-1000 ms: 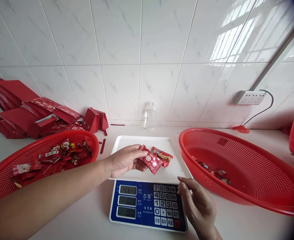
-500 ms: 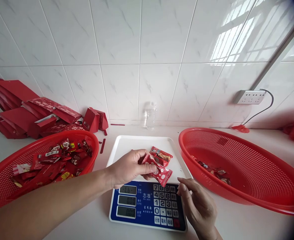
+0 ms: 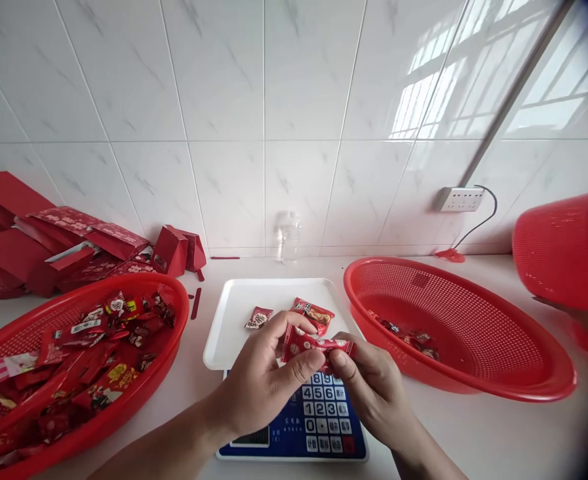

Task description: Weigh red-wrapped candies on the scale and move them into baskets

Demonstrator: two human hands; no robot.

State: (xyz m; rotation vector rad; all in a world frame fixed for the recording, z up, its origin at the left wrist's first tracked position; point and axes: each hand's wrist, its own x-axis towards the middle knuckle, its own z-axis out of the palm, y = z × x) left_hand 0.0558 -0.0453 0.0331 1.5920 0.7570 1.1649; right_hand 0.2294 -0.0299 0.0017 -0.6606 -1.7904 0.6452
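Both hands pinch one red candy packet above the front part of a digital scale. My left hand holds the packet's left side between thumb and fingers, and my right hand grips its right end. On the scale's white pan lie a small red-and-white candy and, just beyond the fingers, a larger red snack packet. My left hand and wrist cover most of the scale's displays.
At left stands a red basket of wrapped sweets; at right, another red basket holds several small packets. Red cardboard boxes pile up at far left. A clear bottle stands by the wall. Another red basket is at far right.
My right hand has come in from the right and taken hold of the packet's right end. The view has shifted, bringing the far-right basket further into sight.
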